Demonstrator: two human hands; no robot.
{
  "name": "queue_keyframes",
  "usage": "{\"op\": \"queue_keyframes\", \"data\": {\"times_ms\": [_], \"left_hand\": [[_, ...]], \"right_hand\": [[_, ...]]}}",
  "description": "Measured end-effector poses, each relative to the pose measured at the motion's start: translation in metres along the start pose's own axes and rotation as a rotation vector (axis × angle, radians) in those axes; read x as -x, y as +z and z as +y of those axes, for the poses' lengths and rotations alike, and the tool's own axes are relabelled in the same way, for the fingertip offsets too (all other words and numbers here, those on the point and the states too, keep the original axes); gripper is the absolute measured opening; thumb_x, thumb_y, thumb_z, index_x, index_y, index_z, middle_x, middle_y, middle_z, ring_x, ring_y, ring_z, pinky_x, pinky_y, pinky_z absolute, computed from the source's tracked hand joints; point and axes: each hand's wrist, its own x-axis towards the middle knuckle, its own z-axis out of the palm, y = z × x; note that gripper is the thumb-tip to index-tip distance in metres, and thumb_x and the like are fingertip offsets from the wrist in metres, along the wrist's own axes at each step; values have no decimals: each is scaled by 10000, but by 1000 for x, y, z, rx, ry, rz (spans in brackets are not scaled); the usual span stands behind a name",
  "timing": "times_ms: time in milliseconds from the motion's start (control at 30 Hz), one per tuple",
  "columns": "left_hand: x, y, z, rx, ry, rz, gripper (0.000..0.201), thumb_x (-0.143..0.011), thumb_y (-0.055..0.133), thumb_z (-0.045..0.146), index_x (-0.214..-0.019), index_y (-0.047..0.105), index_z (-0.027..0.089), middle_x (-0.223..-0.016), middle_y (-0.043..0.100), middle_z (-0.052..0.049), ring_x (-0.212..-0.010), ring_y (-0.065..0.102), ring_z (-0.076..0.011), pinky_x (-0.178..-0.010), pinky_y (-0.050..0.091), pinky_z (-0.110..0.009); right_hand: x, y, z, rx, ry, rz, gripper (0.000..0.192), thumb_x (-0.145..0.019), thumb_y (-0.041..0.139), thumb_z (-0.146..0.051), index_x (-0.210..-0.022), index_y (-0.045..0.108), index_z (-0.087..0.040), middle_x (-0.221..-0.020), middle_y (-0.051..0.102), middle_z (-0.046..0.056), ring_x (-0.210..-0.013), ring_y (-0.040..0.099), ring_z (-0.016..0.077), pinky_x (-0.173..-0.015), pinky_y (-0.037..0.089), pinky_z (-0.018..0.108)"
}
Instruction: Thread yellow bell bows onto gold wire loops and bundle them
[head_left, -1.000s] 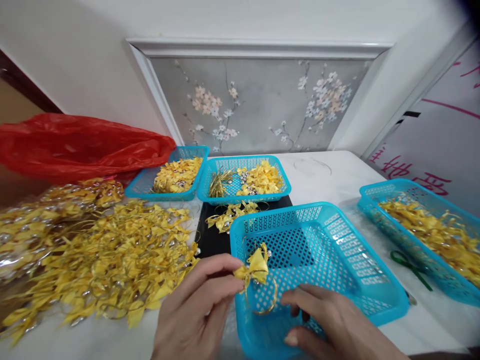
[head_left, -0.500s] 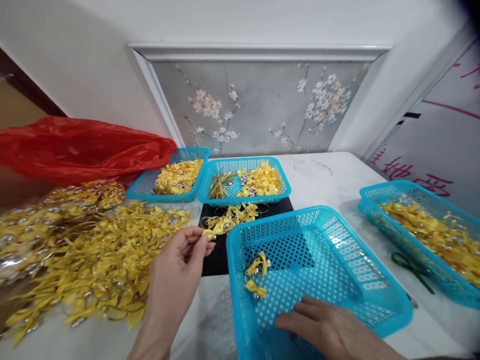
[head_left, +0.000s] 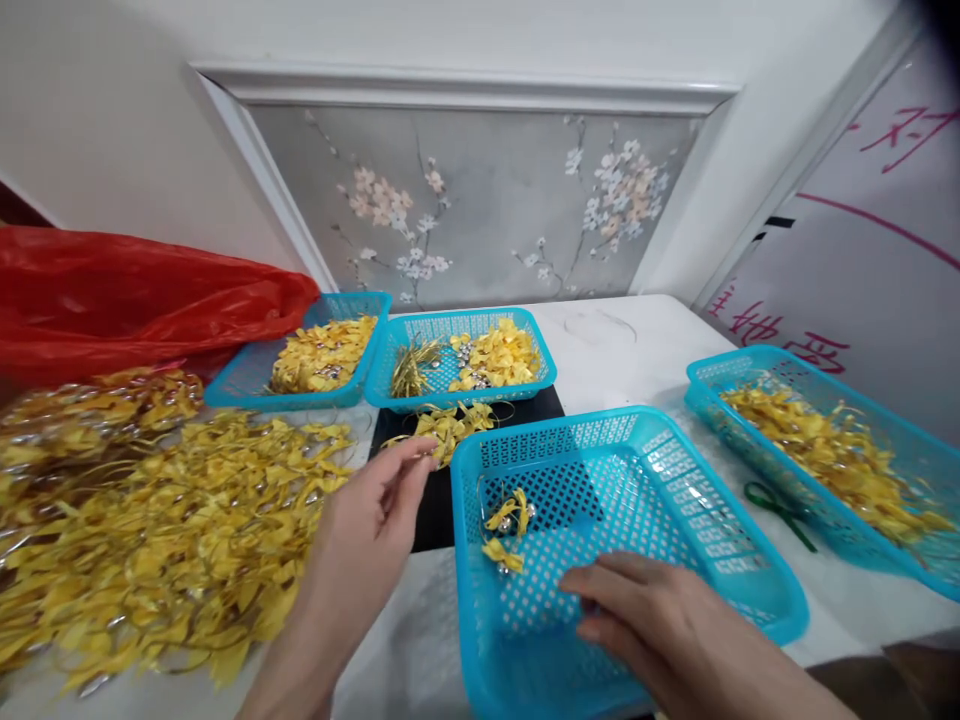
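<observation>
My left hand (head_left: 367, 520) is over the black mat (head_left: 431, 510), its thumb and forefinger slightly apart. The fingertips are at a small heap of yellow ribbon bows with silver bells (head_left: 454, 425); no bow shows between them. My right hand (head_left: 660, 610) hovers low inside the large blue basket (head_left: 720, 480), with thumb and fingers parted and nothing visible in them. Toward the left of that basket lie a few yellow bows with bells (head_left: 506, 525).
A big pile of yellow bows (head_left: 187, 520) covers the left side beside a red plastic bag (head_left: 135, 300). Two blue baskets (head_left: 457, 395) (head_left: 300, 395) stand at the back, with bows and gold ties. Another basket (head_left: 810, 480) sits right, near a green ribbon (head_left: 780, 515).
The yellow bow that my left finger and thumb held no longer shows there; that hand is closer to the small heap. My right hand has lifted slightly and turned. The view has shifted.
</observation>
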Motion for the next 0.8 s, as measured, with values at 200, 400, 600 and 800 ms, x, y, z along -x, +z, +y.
{"op": "queue_keyframes", "data": {"times_ms": [200,400,600,800], "left_hand": [[43,3,3,-174,409,-48,212,-864,571,148,-979,698,272,-1087,743,-34,-1030,678,-189,-907,538,-304],[58,-4,-7,-124,397,-5,207,-852,592,157,-980,690,286,-1018,764,-15,-939,715,-162,-853,565,-232],[61,-4,2,107,136,-38,190,-843,621,241,-987,717,320,-999,778,-5,-889,739,-177,-761,598,-221],[61,3,18,562,-146,-341,163,-867,598,325,-985,710,323,-906,746,-7,-792,716,-184,-694,612,-265]], "right_hand": [[-37,7,-19,204,-84,-140,190,-861,576,-64,-947,697,-182,-1072,698,100,-980,651,285,-862,526,444],[-47,29,-19,234,-37,-142,270,-818,551,14,-1007,698,-109,-1060,702,147,-963,663,296,-852,539,458],[-30,-4,-24,-185,-27,66,225,-970,472,-157,-870,668,-202,-947,692,24,-873,651,137,-792,516,234],[-14,-14,-34,-640,-70,231,260,-971,470,-282,-783,630,-199,-807,654,25,-742,617,144,-655,475,249]]}}
